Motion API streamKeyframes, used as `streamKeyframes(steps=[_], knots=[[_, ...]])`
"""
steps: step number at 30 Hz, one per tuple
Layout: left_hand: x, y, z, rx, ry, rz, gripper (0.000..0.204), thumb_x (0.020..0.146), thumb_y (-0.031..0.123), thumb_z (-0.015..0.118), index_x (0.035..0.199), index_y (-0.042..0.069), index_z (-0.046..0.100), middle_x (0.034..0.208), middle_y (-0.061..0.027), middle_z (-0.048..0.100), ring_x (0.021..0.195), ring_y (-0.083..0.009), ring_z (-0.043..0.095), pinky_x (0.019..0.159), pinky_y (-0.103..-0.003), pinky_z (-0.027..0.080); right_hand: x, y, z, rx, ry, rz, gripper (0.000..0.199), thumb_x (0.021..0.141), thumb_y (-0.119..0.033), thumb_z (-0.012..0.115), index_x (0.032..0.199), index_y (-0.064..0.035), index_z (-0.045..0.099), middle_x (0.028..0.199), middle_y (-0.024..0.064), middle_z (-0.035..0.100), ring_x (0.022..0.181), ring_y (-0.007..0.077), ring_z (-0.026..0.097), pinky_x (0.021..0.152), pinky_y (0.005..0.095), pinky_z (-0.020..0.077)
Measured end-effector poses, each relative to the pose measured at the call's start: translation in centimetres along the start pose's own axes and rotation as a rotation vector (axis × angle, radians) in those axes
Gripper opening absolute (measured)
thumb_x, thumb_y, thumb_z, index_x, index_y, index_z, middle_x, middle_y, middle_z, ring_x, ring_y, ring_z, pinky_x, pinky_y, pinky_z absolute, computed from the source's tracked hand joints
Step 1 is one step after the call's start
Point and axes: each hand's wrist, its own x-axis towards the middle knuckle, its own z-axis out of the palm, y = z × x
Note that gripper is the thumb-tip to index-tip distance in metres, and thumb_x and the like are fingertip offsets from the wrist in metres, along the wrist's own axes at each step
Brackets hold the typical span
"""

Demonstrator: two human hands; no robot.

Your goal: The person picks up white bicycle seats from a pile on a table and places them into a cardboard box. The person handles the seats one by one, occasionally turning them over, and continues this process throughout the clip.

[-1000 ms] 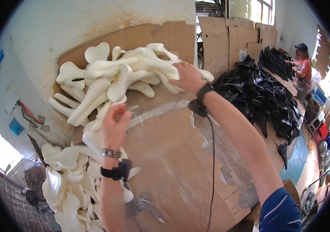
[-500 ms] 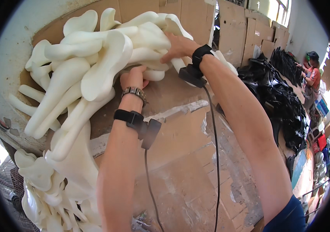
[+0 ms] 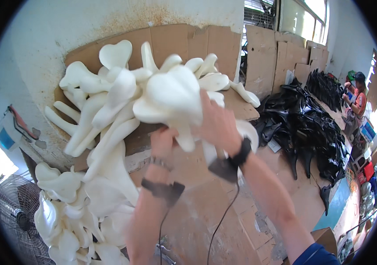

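Both hands hold up one white foam saddle-shaped piece (image 3: pixel 173 97) in front of me. My right hand (image 3: pixel 217 123) grips its broad end from the right side. My left hand (image 3: pixel 163 142) holds the narrow end from below. Each wrist wears a black band with a cable hanging down. Behind the raised piece lies a heap of the same white foam pieces (image 3: pixel 104 101), stacked against brown cardboard (image 3: pixel 184 42) on the wall.
More white foam pieces (image 3: pixel 73 207) pile at the lower left over a cardboard-covered bench (image 3: pixel 197 221). A mass of black moulded shells (image 3: pixel 303 128) fills the right side. A person (image 3: pixel 356 99) works far right. A fan (image 3: pixel 16 216) stands at lower left.
Both hands have pulled one white foam piece off the heap and lifted it toward me. My left hand went from free on the bench to gripping the piece's narrow end.
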Motion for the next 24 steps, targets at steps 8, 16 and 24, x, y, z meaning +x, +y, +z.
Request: streamKeyframes(steps=[8,16,24], knots=[[-25.5,-2.8,-6.3,0.348,0.047,0.012,0.037,0.084,0.010,0.069,0.117,-0.005,0.066,0.107,-0.0091,0.071,0.093,-0.0177,0.068,0.074,-0.032,0.055,-24.8,-5.8,-6.1,0.245,-0.118,0.016,0.103,0.072,-0.021,0.080,0.156,0.0056,0.027,0.120,0.0218,0.061,0.103,0.0400,0.060,0.088,0.0491,0.0439],[-48.1,-16.0,-14.7,0.486,0.271,-0.410,0.038,0.089,0.012,0.071,0.125,0.000,0.065,0.112,-0.0113,0.070,0.097,-0.0165,0.069,0.079,-0.033,0.056,-48.6,-4.0,-2.7,0.333,-0.568,-0.062,0.089,0.077,-0.026,0.077,0.152,-0.0007,0.035,0.132,0.0191,0.060,0.118,0.0393,0.059,0.099,0.0490,0.0446],[-48.4,-9.8,-24.0,1.759,-0.330,-0.905,0.056,0.085,0.044,0.071,0.126,0.007,0.067,0.117,-0.0215,0.071,0.112,-0.0406,0.066,0.095,-0.053,0.052,-54.7,1.4,1.5,0.309,-0.847,-0.005,0.078,0.086,-0.051,0.070,0.147,-0.0072,0.049,0.139,0.0175,0.058,0.131,0.0365,0.053,0.104,0.0523,0.0452]])
